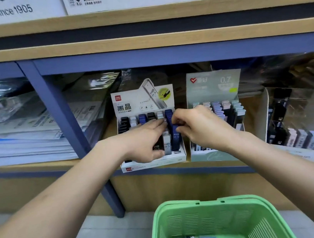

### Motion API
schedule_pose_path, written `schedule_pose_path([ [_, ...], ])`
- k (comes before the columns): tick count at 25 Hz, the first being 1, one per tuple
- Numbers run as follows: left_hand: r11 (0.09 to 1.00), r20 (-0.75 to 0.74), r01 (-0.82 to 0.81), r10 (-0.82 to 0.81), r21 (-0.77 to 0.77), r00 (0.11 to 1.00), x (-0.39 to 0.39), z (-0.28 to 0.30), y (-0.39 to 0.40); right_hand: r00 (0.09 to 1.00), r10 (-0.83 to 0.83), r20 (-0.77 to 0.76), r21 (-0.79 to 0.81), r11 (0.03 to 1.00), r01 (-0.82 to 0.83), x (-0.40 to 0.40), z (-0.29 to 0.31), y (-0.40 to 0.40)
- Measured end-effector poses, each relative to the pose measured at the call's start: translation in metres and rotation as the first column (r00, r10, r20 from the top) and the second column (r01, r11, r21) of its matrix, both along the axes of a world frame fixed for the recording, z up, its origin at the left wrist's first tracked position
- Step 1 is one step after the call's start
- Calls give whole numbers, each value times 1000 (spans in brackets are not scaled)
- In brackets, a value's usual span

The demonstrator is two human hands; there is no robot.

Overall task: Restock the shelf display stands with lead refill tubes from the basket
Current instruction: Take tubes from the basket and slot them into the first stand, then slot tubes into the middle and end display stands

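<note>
Slotting a dark blue lead refill tube (175, 138) into the rightmost row of the white display stand (154, 162) is the step in hand, and the likeliest slip is a tilt: the right hand (199, 127) pinches only the tube's upper end between thumb and fingertips, so a push off the row's line could wedge it against the grey tube just left of it or topple neighbours forward. The left hand (145, 140) lies flat, fingers straight and together, pressing across the rows left of the blue tube; if it lifts too soon, those tubes may lean into the open slot. Both forearms reach forward from below, wrists level, with the hands nearly touching over the stand. Just right of the right hand sits a pale green stand (213, 84) marked 0.7, so a 0.5 tube straying there would be misfiled. Below and between the forearms, the green basket (195, 214) holds more loose tubes at its bottom, so I judge restocking unfinished
</note>
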State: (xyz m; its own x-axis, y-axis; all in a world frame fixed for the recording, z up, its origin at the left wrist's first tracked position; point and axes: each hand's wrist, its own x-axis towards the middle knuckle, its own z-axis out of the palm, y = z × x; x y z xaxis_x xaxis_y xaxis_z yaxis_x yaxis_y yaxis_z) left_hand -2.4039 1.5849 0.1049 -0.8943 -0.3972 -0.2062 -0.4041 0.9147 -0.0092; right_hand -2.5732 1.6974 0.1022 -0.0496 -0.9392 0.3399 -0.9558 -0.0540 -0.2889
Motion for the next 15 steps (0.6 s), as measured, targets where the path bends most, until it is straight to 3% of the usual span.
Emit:
schedule_pose_path([
  [9,996,44,25,-21,-82,999,5,-19,0,999,28,26,100,995,-31,-1,1,-4],
  [15,996,42,22,-18,-84,999,2,-19,2,997,-8,72,-38,999,10,2,0,-5],
])
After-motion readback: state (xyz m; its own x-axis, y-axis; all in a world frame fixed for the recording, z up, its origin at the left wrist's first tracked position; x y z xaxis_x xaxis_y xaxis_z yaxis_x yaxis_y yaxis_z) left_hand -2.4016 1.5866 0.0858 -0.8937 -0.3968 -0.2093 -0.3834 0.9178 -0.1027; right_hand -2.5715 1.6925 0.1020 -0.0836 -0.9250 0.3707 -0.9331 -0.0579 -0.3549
